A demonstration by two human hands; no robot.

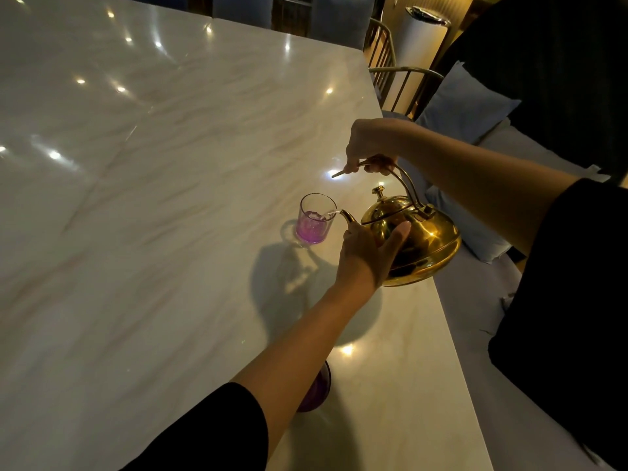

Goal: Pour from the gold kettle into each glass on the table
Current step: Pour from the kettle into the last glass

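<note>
The gold kettle (421, 239) is tilted over the marble table (153, 198), its spout at the rim of a clear glass (314, 219). A thin stream runs from the spout into that glass, which holds purple liquid in its lower half. My right hand (368, 146) grips the kettle's arched handle from above. My left hand (367, 253) is pressed against the kettle's body near the spout, steadying it. A second glass (317, 389) with purple liquid stands nearer to me, mostly hidden behind my left forearm.
The table's right edge runs just under the kettle. Beyond it are a cushioned bench with a blue pillow (465, 103), a metal chair frame (390, 76) and a white cylindrical bin (421, 32). More chairs stand at the far end.
</note>
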